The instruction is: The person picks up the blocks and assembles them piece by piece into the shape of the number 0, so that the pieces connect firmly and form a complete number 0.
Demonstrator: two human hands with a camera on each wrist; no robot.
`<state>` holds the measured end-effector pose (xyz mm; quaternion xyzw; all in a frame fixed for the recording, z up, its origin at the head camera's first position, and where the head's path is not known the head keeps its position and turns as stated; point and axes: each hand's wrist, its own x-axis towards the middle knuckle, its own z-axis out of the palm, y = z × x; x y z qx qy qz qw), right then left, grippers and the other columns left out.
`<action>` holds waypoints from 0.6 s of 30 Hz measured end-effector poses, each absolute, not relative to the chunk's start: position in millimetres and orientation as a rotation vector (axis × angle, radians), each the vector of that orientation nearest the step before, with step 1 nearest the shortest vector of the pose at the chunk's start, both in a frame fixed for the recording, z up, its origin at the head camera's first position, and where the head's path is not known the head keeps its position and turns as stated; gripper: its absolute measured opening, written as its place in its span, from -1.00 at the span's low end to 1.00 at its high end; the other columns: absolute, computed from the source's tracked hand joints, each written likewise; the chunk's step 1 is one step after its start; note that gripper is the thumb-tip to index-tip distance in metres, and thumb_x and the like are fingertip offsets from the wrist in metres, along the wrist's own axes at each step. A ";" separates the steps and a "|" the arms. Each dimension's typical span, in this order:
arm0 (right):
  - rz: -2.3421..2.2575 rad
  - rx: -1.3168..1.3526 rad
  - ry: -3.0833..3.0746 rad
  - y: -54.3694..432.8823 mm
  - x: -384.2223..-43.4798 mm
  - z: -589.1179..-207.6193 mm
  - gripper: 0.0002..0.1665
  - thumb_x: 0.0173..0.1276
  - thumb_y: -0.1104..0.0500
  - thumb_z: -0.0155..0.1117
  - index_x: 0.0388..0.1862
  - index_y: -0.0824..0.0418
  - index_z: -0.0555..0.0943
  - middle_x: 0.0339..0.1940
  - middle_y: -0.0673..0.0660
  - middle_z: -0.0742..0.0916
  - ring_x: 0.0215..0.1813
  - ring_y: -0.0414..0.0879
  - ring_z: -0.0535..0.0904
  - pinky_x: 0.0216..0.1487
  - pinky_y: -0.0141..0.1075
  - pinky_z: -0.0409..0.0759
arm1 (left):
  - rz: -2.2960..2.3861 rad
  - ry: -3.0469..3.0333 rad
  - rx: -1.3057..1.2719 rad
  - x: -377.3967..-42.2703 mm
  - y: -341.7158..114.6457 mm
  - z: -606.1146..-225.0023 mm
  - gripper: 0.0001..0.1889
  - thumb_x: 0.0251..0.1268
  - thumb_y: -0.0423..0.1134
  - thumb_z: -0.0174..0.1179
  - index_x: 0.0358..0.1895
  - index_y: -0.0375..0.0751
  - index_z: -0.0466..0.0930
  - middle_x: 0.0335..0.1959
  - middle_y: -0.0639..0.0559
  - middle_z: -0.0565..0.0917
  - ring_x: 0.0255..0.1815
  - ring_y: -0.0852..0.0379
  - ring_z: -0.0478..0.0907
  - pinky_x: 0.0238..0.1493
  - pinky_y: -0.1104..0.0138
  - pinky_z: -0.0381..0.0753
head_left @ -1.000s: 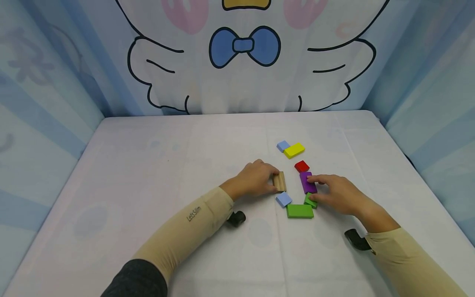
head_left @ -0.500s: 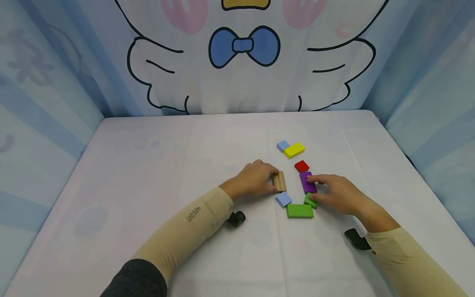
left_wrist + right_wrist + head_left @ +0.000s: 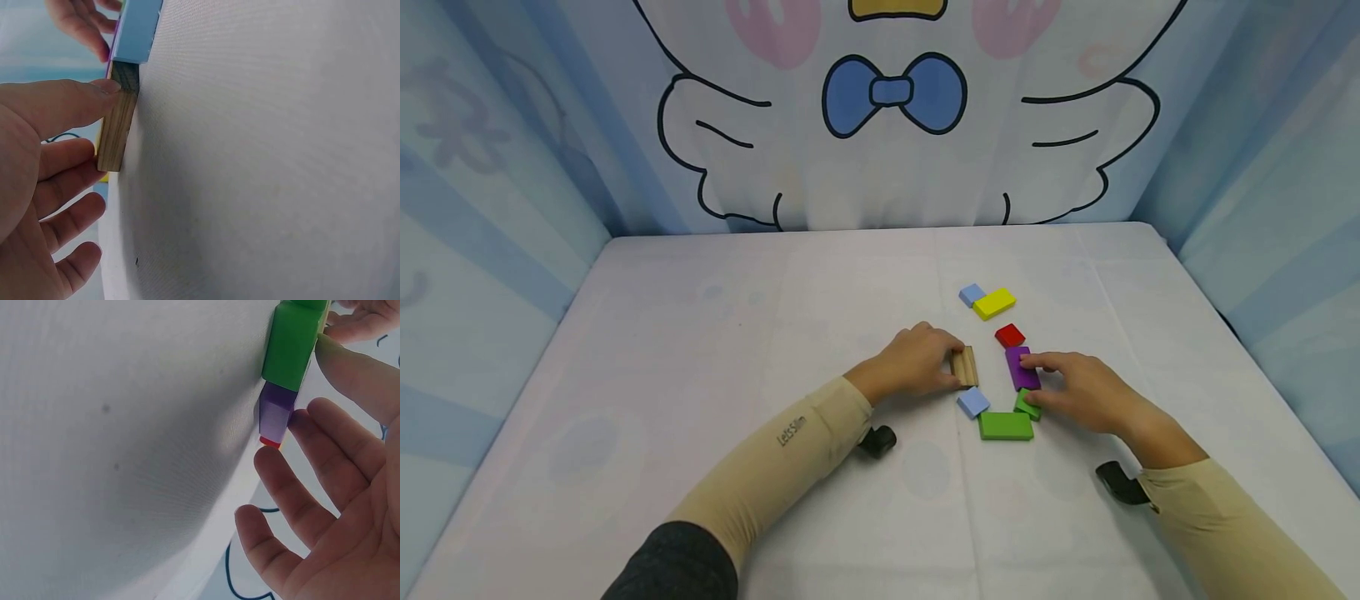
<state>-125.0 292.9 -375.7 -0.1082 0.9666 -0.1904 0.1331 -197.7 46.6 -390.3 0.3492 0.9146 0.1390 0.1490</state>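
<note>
My left hand [image 3: 916,362] pinches a natural wood block [image 3: 967,367] between thumb and fingertips, one at each end, as it lies on the white cloth. A light blue block [image 3: 973,403] sits at its near end. On the right, my right hand [image 3: 1088,392] touches two blocks: the index fingertip is on a purple block [image 3: 1021,373], the thumb on a small green block [image 3: 1027,405]. Its other fingers extend loosely in the right wrist view. A larger green block [image 3: 1006,427] lies nearest the person, and a red block [image 3: 1011,336] adjoins the purple one's far end.
Farther back, a yellow block [image 3: 995,304] touches another light blue block [image 3: 972,295]. The blocks form a curved, broken outline on the cloth-covered table [image 3: 737,333]. Patterned curtains [image 3: 475,250] surround the table at the back and sides. Dark wrist cameras hang below both sleeves.
</note>
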 end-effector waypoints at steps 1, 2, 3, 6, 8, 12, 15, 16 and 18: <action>-0.552 -0.314 2.804 292.9 -125.0 -375.7 -0.36 0.32 0.01 0.43 0.33 0.22 0.55 0.18 0.43 0.60 0.24 0.39 0.44 0.17 0.32 0.41 | 0.400 2.629 1.004 -197.8 46.6 -390.5 -0.42 0.33 0.03 0.33 0.35 -0.10 0.53 0.24 0.11 0.60 0.08 0.12 0.42 -0.01 0.32 0.46; -0.553 -0.313 2.804 292.9 -125.0 -375.6 -0.36 0.32 0.01 0.42 0.33 0.22 0.55 0.18 0.43 0.60 0.24 0.39 0.44 0.17 0.32 0.41 | 0.402 2.629 1.005 -197.9 46.6 -390.5 -0.42 0.33 0.03 0.33 0.35 -0.10 0.53 0.24 0.11 0.60 0.08 0.12 0.42 0.00 0.32 0.46; -0.554 -0.313 2.804 292.9 -125.0 -375.6 -0.36 0.32 0.01 0.42 0.33 0.22 0.55 0.18 0.43 0.60 0.24 0.39 0.44 0.17 0.32 0.41 | 0.403 2.628 1.004 -198.1 46.6 -390.7 -0.42 0.33 0.03 0.33 0.35 -0.10 0.53 0.24 0.10 0.60 0.08 0.12 0.42 0.00 0.32 0.46; -0.561 -0.313 2.803 292.8 -124.8 -375.4 -0.36 0.33 0.01 0.42 0.33 0.22 0.55 0.18 0.43 0.60 0.24 0.39 0.44 0.17 0.32 0.41 | 0.414 2.619 1.001 -198.9 46.5 -391.7 -0.42 0.33 0.03 0.33 0.36 -0.10 0.52 0.26 0.10 0.59 0.10 0.11 0.42 0.02 0.31 0.46; -0.567 -0.309 2.800 292.9 -124.6 -375.3 -0.36 0.33 0.01 0.42 0.33 0.22 0.55 0.18 0.43 0.60 0.24 0.39 0.44 0.17 0.32 0.41 | 0.432 2.607 0.992 -199.9 46.7 -392.3 -0.41 0.33 0.02 0.32 0.37 -0.09 0.51 0.26 0.10 0.58 0.11 0.11 0.41 0.04 0.31 0.46; -0.571 -0.305 2.798 293.1 -124.2 -375.1 -0.36 0.33 0.01 0.42 0.33 0.22 0.55 0.19 0.43 0.60 0.25 0.39 0.44 0.17 0.32 0.41 | 0.480 2.577 0.961 -202.7 47.0 -391.6 -0.40 0.33 0.01 0.33 0.39 -0.07 0.49 0.27 0.11 0.56 0.14 0.11 0.39 0.10 0.29 0.45; -0.569 -0.304 2.798 293.1 -124.2 -375.0 -0.36 0.32 0.01 0.42 0.33 0.22 0.55 0.18 0.43 0.60 0.24 0.39 0.44 0.17 0.32 0.41 | 0.504 2.572 0.934 -206.1 47.0 -388.5 -0.39 0.32 0.01 0.33 0.40 -0.05 0.48 0.31 0.10 0.54 0.18 0.09 0.38 0.16 0.24 0.44; -0.569 -0.302 2.797 293.1 -124.3 -375.0 -0.36 0.32 0.01 0.42 0.33 0.21 0.55 0.18 0.42 0.60 0.24 0.39 0.44 0.17 0.32 0.41 | 0.508 2.575 0.926 -207.7 47.1 -387.2 -0.39 0.33 0.01 0.33 0.41 -0.04 0.47 0.32 0.11 0.53 0.20 0.08 0.37 0.18 0.23 0.43; -0.569 -0.301 2.796 293.1 -124.5 -375.0 -0.36 0.32 0.01 0.42 0.33 0.21 0.55 0.18 0.42 0.60 0.24 0.39 0.44 0.17 0.31 0.41 | 0.523 2.588 0.911 -211.5 47.4 -383.9 -0.39 0.33 0.01 0.32 0.42 -0.03 0.46 0.33 0.11 0.52 0.22 0.07 0.37 0.19 0.21 0.43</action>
